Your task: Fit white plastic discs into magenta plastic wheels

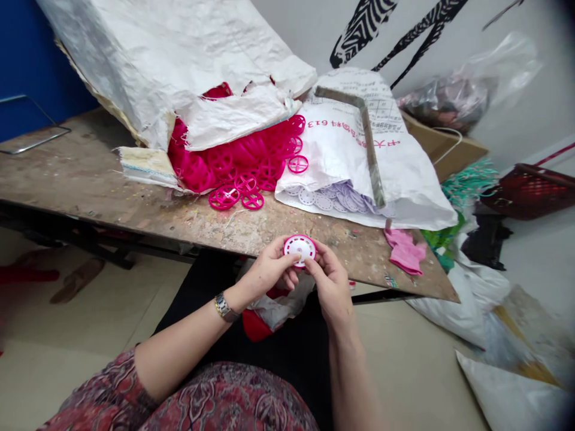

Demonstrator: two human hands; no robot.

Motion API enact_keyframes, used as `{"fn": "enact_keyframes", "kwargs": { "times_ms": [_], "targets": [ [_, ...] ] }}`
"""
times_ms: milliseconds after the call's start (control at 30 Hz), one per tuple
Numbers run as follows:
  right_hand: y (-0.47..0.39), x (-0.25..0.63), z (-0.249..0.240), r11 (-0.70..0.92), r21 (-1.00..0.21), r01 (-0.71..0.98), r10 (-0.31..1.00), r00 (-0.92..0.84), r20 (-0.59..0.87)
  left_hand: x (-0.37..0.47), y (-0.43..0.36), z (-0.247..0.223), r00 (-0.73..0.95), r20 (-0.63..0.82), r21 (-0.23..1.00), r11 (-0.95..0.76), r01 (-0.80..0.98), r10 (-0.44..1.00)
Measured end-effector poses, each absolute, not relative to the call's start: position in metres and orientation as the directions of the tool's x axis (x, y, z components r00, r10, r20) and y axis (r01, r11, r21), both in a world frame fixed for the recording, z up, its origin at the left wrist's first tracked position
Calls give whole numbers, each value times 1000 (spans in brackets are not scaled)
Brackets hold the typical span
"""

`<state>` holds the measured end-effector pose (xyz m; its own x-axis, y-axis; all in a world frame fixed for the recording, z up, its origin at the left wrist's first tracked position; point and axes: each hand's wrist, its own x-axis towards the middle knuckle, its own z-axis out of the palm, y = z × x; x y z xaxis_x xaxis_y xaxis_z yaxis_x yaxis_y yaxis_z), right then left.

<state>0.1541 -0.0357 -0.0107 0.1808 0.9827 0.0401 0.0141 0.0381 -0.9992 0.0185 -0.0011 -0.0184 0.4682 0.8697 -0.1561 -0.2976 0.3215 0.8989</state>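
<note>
Holding white disc (300, 248), apparently two-handed.

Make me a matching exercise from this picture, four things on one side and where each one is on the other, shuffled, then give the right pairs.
Things:
1. white disc
2. pink wheels
3. pale lilac discs
4. wristwatch

Places:
A. inside the printed white sack
B. on the left hand's wrist
C. spilling from the big torn sack onto the table
D. held between both hands, the right hand included

Pairs: 1-D, 2-C, 3-A, 4-B
</note>
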Motion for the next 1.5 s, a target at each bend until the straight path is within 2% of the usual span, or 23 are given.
{"fn": "enact_keyframes", "kwargs": {
  "times_ms": [100,200,300,367,467,567,667,767,900,1000,1067,1167,1233,1300,1367,1433,1500],
  "targets": [
    [-37,151,-9,43,-999,17,978,203,45,20,-1,-20,482,-184,854,382,-353,857],
    [-41,153,-9,35,-996,81,976,213,51,16,0,-21,510,-160,913,324,-250,845],
    [-50,162,-9,13,-976,218,990,137,44,5,5,-18,480,-50,997,68,-21,876],
    [-58,169,-11,13,-938,345,1000,18,20,-5,13,-14,412,93,975,-166,145,906],
    [-69,176,-22,1,-863,505,984,-155,-89,-21,30,-8,327,318,814,-433,387,890],
    [-73,181,-43,-40,-766,642,964,-179,-199,-33,49,-5,301,426,576,-512,637,854],
    [-70,186,-68,-82,-618,782,978,-57,-202,-39,69,-4,303,428,345,-464,816,851],
    [-65,192,-86,-111,-502,858,988,42,-146,-41,85,-4,303,368,184,-388,903,879],
    [-66,194,-87,-49,-539,841,993,-15,-114,-44,99,-8,315,293,80,-351,933,903],
    [-71,188,-73,-12,-643,766,985,-103,-141,-46,103,-12,344,316,109,-394,913,884],
    [-74,181,-60,1,-733,680,977,-156,-143,-46,102,-14,365,365,220,-460,860,856],
    [-74,173,-39,21,-842,539,983,-167,-82,-43,92,-10,380,423,532,-565,631,822],
    [-70,171,-27,63,-877,476,994,-109,12,-39,81,-4,391,378,756,-524,392,839],
    [-61,170,-17,93,-901,424,995,-9,98,-34,67,3,423,255,922,-351,166,870],
    [-49,171,-9,102,-923,370,986,88,144,-29,53,8,475,106,994,-95,-49,873],
    [-34,171,-5,107,-940,323,977,142,160,-25,43,8,543,-23,956,179,-235,839],
    [-21,169,-2,105,-953,284,978,147,152,-22,38,4,613,-91,863,369,-344,785]
  ]
}}
